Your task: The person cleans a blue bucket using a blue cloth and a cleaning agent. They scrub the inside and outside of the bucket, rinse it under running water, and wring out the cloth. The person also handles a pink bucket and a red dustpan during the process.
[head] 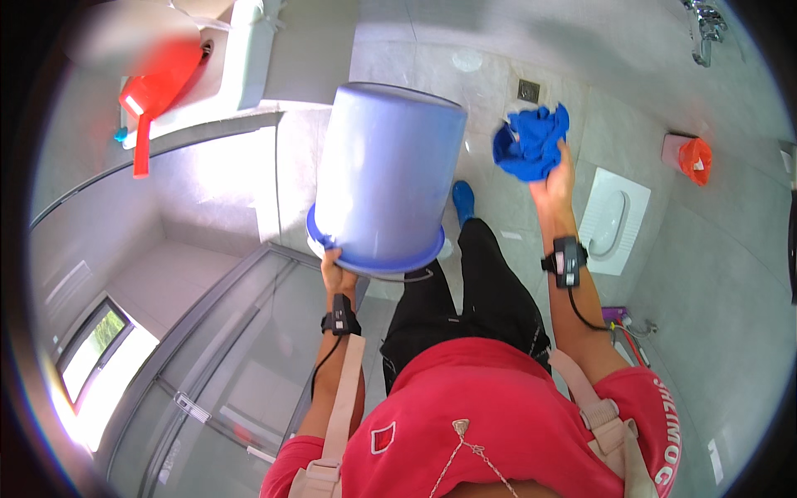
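A large pale-blue plastic bucket (392, 174) is held up in front of me, tipped so that its outer wall and base show. My left hand (338, 272) grips its darker blue rim, and a wire handle (398, 278) hangs beneath that rim. What the bucket holds, if anything, is hidden. Off to the right, a crumpled blue cloth (535, 143) is bunched in my right hand (556, 180), apart from the bucket and above the tiled floor.
A red plastic dipper (159, 87) rests at the washbasin (215, 81), upper left. A glass shower screen (230, 348) stands left. Right are a squat toilet (613, 218), a bin with a red liner (694, 160) and a wall tap (705, 31). A floor drain (528, 91) lies ahead.
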The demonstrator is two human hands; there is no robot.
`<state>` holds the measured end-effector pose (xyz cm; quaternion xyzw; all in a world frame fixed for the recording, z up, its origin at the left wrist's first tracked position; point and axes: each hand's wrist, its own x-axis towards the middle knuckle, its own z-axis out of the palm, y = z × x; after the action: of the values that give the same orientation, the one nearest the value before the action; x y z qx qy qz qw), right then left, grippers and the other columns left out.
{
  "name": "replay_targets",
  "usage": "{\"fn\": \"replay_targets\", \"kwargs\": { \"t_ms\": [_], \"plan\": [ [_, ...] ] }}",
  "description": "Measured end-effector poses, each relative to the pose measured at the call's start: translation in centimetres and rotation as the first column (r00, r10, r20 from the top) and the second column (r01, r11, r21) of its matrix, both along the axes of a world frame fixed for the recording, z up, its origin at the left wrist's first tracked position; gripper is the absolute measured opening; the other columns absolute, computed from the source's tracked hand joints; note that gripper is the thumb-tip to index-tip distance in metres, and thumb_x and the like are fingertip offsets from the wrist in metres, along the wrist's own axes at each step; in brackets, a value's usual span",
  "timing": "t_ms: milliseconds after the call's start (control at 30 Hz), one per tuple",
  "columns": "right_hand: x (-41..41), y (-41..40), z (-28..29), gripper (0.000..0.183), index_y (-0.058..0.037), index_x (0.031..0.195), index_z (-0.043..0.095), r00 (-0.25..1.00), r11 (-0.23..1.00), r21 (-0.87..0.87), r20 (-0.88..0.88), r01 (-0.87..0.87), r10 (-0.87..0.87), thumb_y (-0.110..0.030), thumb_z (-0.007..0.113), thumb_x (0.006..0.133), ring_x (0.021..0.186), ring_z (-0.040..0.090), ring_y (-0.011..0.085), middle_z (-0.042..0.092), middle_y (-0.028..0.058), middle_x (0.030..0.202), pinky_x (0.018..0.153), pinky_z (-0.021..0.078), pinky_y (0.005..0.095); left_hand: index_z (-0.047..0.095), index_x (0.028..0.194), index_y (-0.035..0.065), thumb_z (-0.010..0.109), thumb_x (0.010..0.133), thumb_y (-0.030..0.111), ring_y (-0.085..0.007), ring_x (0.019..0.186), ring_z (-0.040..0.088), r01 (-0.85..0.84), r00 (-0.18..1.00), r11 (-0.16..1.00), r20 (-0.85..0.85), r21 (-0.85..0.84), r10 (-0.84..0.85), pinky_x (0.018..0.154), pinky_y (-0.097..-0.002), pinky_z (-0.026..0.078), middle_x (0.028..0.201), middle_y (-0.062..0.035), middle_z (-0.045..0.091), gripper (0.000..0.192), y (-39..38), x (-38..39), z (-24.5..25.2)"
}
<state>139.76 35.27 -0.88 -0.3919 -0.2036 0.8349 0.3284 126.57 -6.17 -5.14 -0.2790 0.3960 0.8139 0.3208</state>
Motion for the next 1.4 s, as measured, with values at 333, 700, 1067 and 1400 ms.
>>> {"fn": "replay_targets", "kwargs": {
  "t_ms": [333, 700, 1067, 1400],
  "plan": [
    [-3.8, -11.6, -0.1, 0.056, -0.0033, 0.144, 0.020, 0.991, 0.993, -0.002, 0.065, -0.116, 0.115, -0.020, 0.046, 0.098, 0.122, 0.042, 0.0203, 0.038, 0.0105, 0.139, 0.105, 0.0336, 0.0335, 0.041, 0.127, -0.0046, 0.057, 0.068, 0.005, -0.0350, 0.107, 0.056, 0.126, 0.992, 0.992, 0.010, 0.007, -0.126, 0.095, -0.0485, 0.047, 0.119, -0.0174, 0.054, 0.062, 0.4, 1.1, 2.9],
    [-5.0, -17.8, 6.3, 0.059, -0.0066, 0.138, 0.034, 0.516, -0.059, 0.542, 0.824, -0.839, 0.232, -0.015, 0.057, 0.084, 0.133, 0.025, 0.0416, 0.019, 0.0257, 0.147, 0.105, 0.0215, 0.0587, 0.046, 0.122, 0.0005, 0.057, 0.070, -0.006, -0.0229, 0.101, 0.058, 0.347, 0.899, 0.900, -0.181, -0.262, -0.399, 0.088, -0.0358, 0.047, 0.109, -0.0091, 0.057, 0.053, 7.7, 1.4, 8.2],
    [-17.5, -1.8, -1.4, 0.038, -0.0034, 0.108, 0.060, 0.200, -0.113, 0.229, 0.953, -0.967, 0.228, -0.031, 0.045, 0.087, 0.094, 0.060, 0.0400, 0.064, 0.0211, 0.103, 0.084, 0.0471, 0.0469, 0.060, 0.087, 0.0000, 0.065, 0.070, 0.007, -0.0107, 0.051, 0.053, 0.465, 0.513, 0.381, -0.108, -0.799, -0.851, 0.049, -0.0290, 0.046, 0.063, -0.0032, 0.057, 0.019, 8.0, 1.8, 16.9],
    [-6.7, -12.3, 1.9, 0.037, -0.0016, 0.114, 0.055, 0.710, -0.027, 0.759, 0.620, -0.650, 0.334, -0.014, 0.063, 0.080, 0.114, 0.049, 0.0377, 0.055, 0.0194, 0.120, 0.097, 0.0394, 0.0438, 0.059, 0.079, -0.0013, 0.063, 0.069, 0.005, -0.0082, 0.061, 0.050, 0.528, 0.447, 0.367, -0.117, -0.766, -0.887, 0.054, -0.0274, 0.042, 0.065, -0.0003, 0.053, 0.013, 12.4, 0.4, 11.7]
  ]
}}
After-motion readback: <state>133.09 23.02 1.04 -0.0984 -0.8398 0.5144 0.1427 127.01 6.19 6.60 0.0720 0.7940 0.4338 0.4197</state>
